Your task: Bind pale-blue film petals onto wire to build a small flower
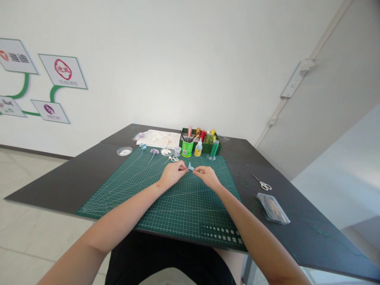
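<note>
Both my hands meet over the green cutting mat [178, 206]. My left hand [173, 174] and my right hand [206, 175] each pinch one side of a small pale blue piece [190, 168] held just above the mat between them. Fingers of both hands are closed in a pinch. What the piece is made of is too small to tell.
Behind the hands stand a green cup of tools [187, 148], a small glue bottle [198, 148], a green tray of bottles [204, 138], small dishes [124, 151] and little flowers on stems [153, 152]. White-handled scissors [262, 183] and a clear plastic box [272, 208] lie at the right on the dark table [65, 178].
</note>
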`<state>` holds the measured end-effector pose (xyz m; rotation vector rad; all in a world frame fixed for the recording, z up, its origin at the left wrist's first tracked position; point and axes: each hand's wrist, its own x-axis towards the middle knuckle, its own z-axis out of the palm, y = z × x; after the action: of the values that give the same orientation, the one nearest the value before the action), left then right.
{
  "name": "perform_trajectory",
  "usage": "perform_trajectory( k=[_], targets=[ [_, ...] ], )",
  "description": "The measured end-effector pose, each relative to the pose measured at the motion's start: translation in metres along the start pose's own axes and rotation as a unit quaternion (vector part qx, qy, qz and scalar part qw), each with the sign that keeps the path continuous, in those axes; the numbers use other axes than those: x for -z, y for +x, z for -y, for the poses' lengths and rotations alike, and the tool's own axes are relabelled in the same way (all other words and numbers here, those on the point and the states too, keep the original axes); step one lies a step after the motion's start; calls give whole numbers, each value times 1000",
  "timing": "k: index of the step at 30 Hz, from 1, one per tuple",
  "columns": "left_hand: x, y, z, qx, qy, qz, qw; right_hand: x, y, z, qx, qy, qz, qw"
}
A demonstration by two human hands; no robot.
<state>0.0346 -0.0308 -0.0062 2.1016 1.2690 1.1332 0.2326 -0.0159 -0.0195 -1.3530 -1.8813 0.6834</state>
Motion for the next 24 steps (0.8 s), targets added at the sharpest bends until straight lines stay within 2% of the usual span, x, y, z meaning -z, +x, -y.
perform_trajectory(
  k=[6, 13, 24],
  targets=[
    [0, 4, 10, 62, -43, -32, 997, -1, -2, 1, 10, 15, 16, 1000],
    [0, 4, 9, 80, -53, -34, 995, 0, -4, 9, 23, 53, 33, 998],
    [-3, 7, 12, 115, -77, -56, 989, 2, -6, 14, 31, 72, 24, 997]
  ],
)
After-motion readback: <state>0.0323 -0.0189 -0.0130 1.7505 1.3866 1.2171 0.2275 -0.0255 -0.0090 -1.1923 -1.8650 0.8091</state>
